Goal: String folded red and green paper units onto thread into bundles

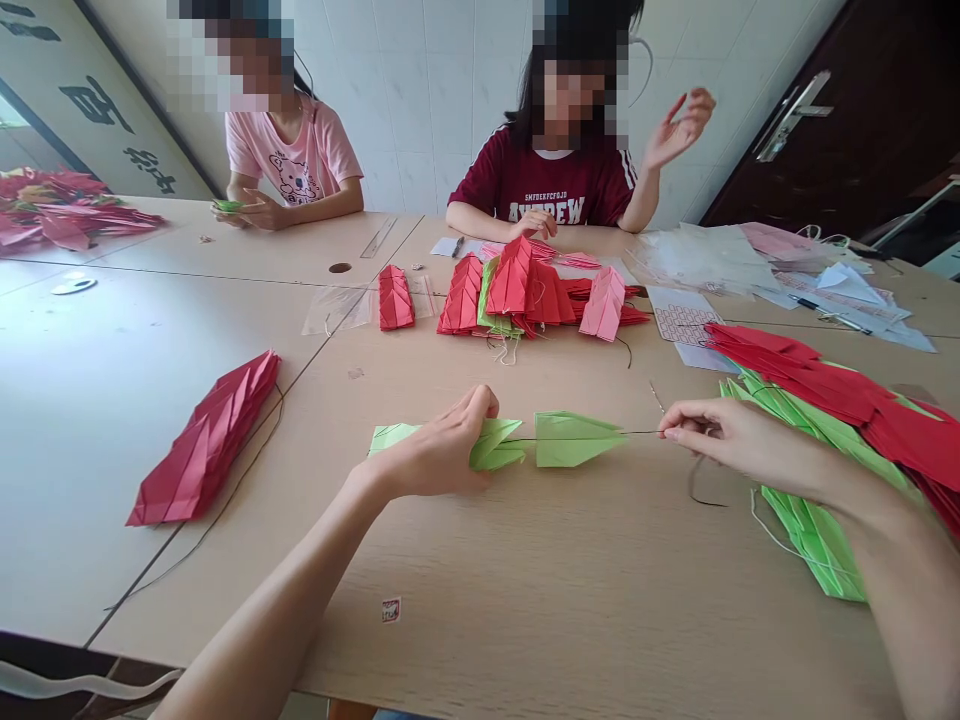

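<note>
My left hand [442, 445] is closed around a stack of folded light-green paper pieces [499, 445] on the table. A dark thread [641, 433] runs out of that stack to the right and passes along a single folded green paper piece [574, 440], which sits apart from the stack. At the thread's right end, my right hand [701, 428] pinches it between thumb and fingers. A loose thread tail hangs below the right hand, and a thin needle-like piece [657, 398] shows just above its fingertips.
Red folded paper [206, 440] with a thread lies left. Red and green stacks [825, 400] lie beside my right forearm. Across the table are more folded bundles [525, 285], plastic bags [697, 255] and two seated people, one holding green paper [227, 206]. A small printed label [391, 610] lies near the front.
</note>
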Available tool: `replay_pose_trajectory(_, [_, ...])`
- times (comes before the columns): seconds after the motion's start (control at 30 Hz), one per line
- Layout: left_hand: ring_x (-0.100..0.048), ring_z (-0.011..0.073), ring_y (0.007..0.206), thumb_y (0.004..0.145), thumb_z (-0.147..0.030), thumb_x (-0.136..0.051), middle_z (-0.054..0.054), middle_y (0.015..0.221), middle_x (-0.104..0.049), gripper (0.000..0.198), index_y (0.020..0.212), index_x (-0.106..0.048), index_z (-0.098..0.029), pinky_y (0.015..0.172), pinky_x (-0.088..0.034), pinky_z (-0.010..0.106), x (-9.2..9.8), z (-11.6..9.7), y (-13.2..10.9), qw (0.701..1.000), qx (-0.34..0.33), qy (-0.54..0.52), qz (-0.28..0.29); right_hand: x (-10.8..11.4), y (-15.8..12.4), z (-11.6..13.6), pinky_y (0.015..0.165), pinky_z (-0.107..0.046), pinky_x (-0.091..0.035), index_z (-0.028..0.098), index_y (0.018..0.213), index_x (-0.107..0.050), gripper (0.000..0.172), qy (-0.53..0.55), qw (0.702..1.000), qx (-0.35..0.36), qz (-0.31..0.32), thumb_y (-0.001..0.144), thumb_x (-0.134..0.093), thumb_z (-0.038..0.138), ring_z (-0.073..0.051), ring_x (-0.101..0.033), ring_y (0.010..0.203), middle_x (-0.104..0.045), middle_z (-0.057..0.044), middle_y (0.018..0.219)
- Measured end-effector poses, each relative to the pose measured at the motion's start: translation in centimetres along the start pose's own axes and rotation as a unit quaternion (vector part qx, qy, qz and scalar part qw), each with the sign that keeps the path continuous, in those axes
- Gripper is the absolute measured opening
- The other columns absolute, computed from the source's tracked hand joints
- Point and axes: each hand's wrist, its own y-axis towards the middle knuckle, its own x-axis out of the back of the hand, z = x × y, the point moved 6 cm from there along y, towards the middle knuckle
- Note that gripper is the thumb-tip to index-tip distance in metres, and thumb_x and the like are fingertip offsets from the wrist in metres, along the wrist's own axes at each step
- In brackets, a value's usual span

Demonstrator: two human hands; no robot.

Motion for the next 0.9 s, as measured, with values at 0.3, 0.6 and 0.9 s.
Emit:
replay_pose_trajectory(0.3, [-0.040,0.0181,0.082,0.063,-0.021,-0.056,0.001,0.098,-0.044,0.035,0.086,-0.030,-0.023,0.075,-0.034,0.030,-1.0,-0.6,0.0,0.999,0.016,0.042,0.022,-3.9,-0.7,8.6,0.098,-0.047,-0.033,0.024,0.100,-0.052,0.022,-0.076,0.951,0.265,-0.142,0.078,-0.051,0.023,-0.028,-0.039,0.123,-0.046,-0.009,0.129])
replay_pose_trajectory(0.6, [-0.043,0.0195,0.086,0.065,-0.026,-0.058,0.000,0.094,-0.051,0.030,0.087,-0.037,-0.023,0.077,-0.033,0.030,-1.2,-0.5,0.3,1.000,0.006,0.010,0.028,-6.5,0.6,8.9,0.102,-0.047,-0.028,0.023,0.094,-0.050,0.016,-0.058,0.958,0.268,-0.081,0.079,-0.054,0.024,-0.024,-0.048,0.115,-0.054,-0.008,0.120])
replay_pose_trajectory(0.9, [-0.044,0.0230,0.096,0.069,-0.031,-0.059,0.002,0.102,-0.052,0.030,0.094,-0.044,-0.024,0.073,-0.037,0.029,-1.3,0.2,0.4,0.998,0.028,-0.020,0.049,-4.6,0.8,7.4,0.092,-0.036,-0.040,0.023,0.086,-0.056,0.014,0.104,0.967,0.228,-0.036,0.079,-0.057,0.035,-0.021,-0.054,0.100,-0.057,-0.005,0.106])
